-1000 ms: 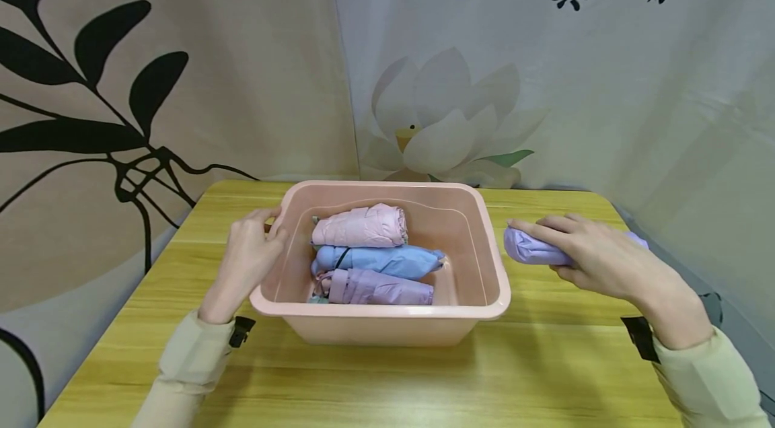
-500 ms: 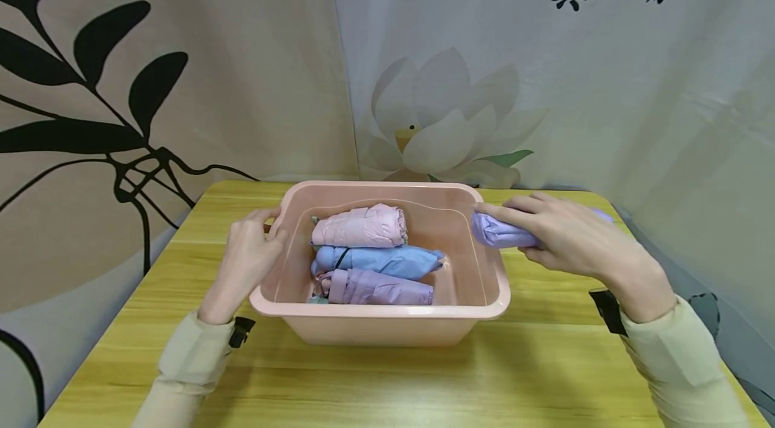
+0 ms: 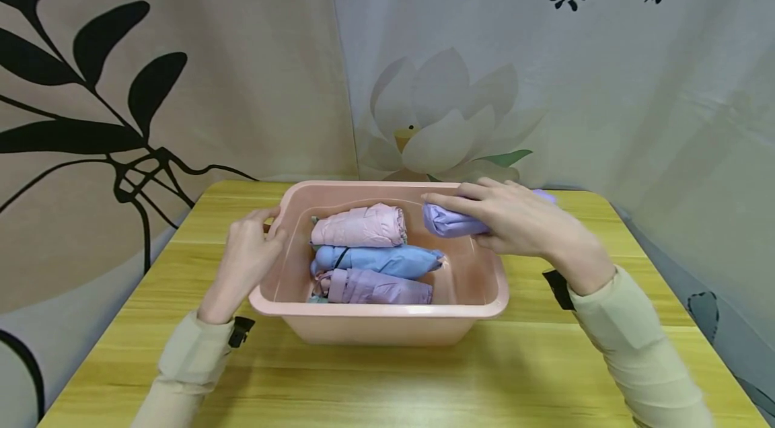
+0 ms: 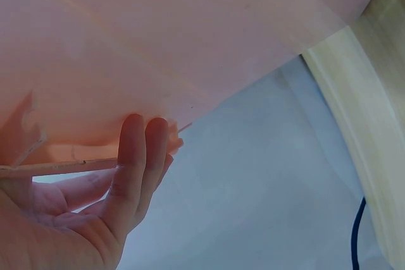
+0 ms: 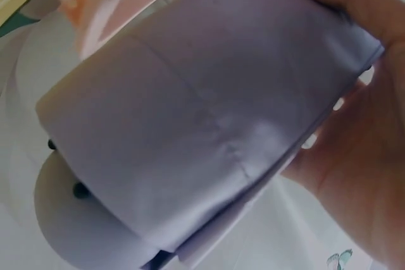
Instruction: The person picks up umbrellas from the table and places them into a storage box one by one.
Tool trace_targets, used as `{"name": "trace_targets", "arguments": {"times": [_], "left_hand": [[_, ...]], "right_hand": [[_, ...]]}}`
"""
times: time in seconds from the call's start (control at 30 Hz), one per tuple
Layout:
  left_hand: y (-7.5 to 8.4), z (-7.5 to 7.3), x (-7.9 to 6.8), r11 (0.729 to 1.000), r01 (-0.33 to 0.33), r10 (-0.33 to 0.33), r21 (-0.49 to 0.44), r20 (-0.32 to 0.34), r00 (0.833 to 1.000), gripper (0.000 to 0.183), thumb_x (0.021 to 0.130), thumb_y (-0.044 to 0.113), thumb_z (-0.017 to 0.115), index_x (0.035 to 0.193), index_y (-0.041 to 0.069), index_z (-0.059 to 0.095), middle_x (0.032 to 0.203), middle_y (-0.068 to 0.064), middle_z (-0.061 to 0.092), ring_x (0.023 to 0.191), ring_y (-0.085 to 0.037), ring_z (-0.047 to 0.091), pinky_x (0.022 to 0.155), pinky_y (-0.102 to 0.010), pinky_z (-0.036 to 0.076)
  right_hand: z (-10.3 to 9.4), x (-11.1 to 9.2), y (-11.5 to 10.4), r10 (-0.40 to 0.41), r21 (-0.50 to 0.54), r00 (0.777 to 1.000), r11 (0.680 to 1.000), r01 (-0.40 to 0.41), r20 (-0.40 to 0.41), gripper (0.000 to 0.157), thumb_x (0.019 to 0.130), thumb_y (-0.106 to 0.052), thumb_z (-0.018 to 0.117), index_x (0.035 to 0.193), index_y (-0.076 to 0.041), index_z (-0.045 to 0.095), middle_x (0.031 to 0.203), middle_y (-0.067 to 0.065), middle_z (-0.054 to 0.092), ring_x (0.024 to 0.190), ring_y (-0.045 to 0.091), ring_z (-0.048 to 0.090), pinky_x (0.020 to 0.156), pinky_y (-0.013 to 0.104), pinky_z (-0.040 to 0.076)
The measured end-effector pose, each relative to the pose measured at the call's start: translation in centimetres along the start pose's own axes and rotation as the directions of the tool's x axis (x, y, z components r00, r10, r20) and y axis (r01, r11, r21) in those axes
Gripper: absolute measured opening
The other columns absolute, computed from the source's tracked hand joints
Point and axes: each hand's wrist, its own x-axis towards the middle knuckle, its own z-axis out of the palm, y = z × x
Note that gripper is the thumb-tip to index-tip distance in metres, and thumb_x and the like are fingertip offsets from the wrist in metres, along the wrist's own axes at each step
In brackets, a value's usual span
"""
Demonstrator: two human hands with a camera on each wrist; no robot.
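My right hand [image 3: 517, 219] grips a folded purple umbrella [image 3: 451, 221] above the right part of a pink plastic basin [image 3: 378, 327]. The right wrist view shows this umbrella's smooth wrapped canopy and rounded handle end [image 5: 82, 219]. Three folded umbrellas lie side by side in the basin: a pale pink umbrella [image 3: 361, 226] at the back, a blue umbrella [image 3: 381, 261] in the middle and a lilac umbrella [image 3: 380, 288] in front. At the basin's left side, my left hand [image 3: 248, 256] holds the rim; in the left wrist view its fingers [image 4: 131, 156] press the outer wall beneath it.
The basin stands on a yellow wooden table [image 3: 387, 387]. Behind the table hangs a pale curtain [image 3: 272, 64] with printed leaves, a lotus and dark characters. Inside the basin, bare floor [image 3: 460, 273] shows to the right of the umbrellas.
My right hand has carried the purple umbrella leftward, from beside the basin to over its right part. My left hand, the basin and the umbrellas inside it have stayed in place.
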Motion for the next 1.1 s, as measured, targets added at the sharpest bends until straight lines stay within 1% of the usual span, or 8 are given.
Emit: {"name": "trace_targets", "arguments": {"times": [0.17,0.27,0.4,0.53,0.67,0.83,0.93,1.1], "left_hand": [[0.0,0.0,0.1,1.000,0.009,-0.009,-0.005,0.008,1.000,0.040,0.087,0.005,0.053,0.122,-0.014,0.055,0.119,-0.035,0.058,0.088,-0.042,0.066,0.060,-0.040,0.058],[0.0,0.0,0.1,1.000,0.010,-0.010,-0.001,0.008,1.000,0.040,0.087,0.005,0.053,0.122,-0.014,0.055,0.119,-0.035,0.058,0.088,-0.042,0.066,0.060,-0.040,0.057],[0.1,0.0,0.1,1.000,0.012,-0.012,0.008,0.008,1.000,0.040,0.087,0.005,0.053,0.122,-0.014,0.056,0.119,-0.035,0.058,0.084,-0.040,0.066,0.057,-0.036,0.056],[0.0,0.0,0.1,1.000,0.015,-0.016,0.011,0.011,1.000,0.040,0.087,0.006,0.053,0.122,-0.014,0.056,0.118,-0.035,0.058,0.079,-0.036,0.066,0.053,-0.030,0.052],[0.0,0.0,0.1,1.000,0.013,-0.013,0.007,0.011,1.000,0.040,0.087,0.006,0.054,0.122,-0.014,0.056,0.118,-0.035,0.058,0.078,-0.036,0.067,0.052,-0.027,0.051],[0.0,0.0,0.1,1.000,0.012,-0.012,0.001,0.011,1.000,0.040,0.087,0.006,0.054,0.122,-0.015,0.056,0.118,-0.035,0.059,0.080,-0.037,0.067,0.053,-0.030,0.054],[0.0,-0.1,0.1,1.000,0.009,-0.009,0.007,0.010,1.000,0.040,0.087,0.006,0.054,0.121,-0.015,0.056,0.117,-0.036,0.059,0.078,-0.036,0.067,0.052,-0.029,0.052],[0.0,-0.1,0.0,1.000,-0.009,0.009,0.017,0.005,1.000,0.039,0.087,0.006,0.054,0.120,-0.015,0.056,0.117,-0.036,0.059,0.078,-0.037,0.067,0.055,-0.034,0.054]], "right_hand": [[0.0,1.8,-0.9,-0.034,-0.022,0.999,0.999,0.033,-0.019,0.074,0.078,-0.009,0.069,0.144,-0.027,0.041,0.133,0.000,0.058,0.102,0.024,0.057,0.076,0.040,0.049],[0.1,2.8,-1.5,-0.076,-0.051,0.996,0.996,0.074,-0.038,0.074,0.077,-0.008,0.069,0.143,-0.026,0.043,0.125,-0.001,0.062,0.095,0.023,0.056,0.068,0.036,0.047],[0.2,4.2,-2.3,-0.129,-0.075,0.991,0.989,0.126,-0.042,0.068,0.081,-0.018,0.071,0.142,-0.026,0.044,0.124,-0.002,0.062,0.090,0.022,0.055,0.064,0.034,0.047],[0.3,5.6,-3.1,-0.149,-0.086,0.989,0.985,0.148,-0.008,0.068,0.082,-0.030,0.073,0.143,-0.028,0.042,0.131,-0.002,0.058,0.096,0.023,0.056,0.069,0.037,0.049],[0.4,6.9,-3.9,-0.170,-0.120,0.985,0.978,0.170,0.017,0.069,0.081,-0.023,0.072,0.142,-0.030,0.042,0.125,-0.003,0.059,0.100,0.023,0.057,0.067,0.037,0.049],[0.8,8.2,-4.7,-0.193,-0.159,0.980,0.967,0.198,0.043,0.070,0.082,-0.022,0.070,0.144,-0.029,0.038,0.123,-0.004,0.058,0.100,0.022,0.057,0.066,0.036,0.049],[1.0,8.8,-5.2,-0.185,-0.164,0.981,0.967,0.193,0.065,0.072,0.083,-0.026,0.071,0.146,-0.030,0.035,0.128,-0.004,0.055,0.103,0.022,0.056,0.070,0.037,0.050],[1.6,9.7,-6.0,-0.184,-0.169,0.980,0.966,0.194,0.070,0.072,0.086,-0.027,0.068,0.148,-0.029,0.032,0.129,-0.004,0.055,0.109,0.022,0.055,0.074,0.036,0.052]]}}
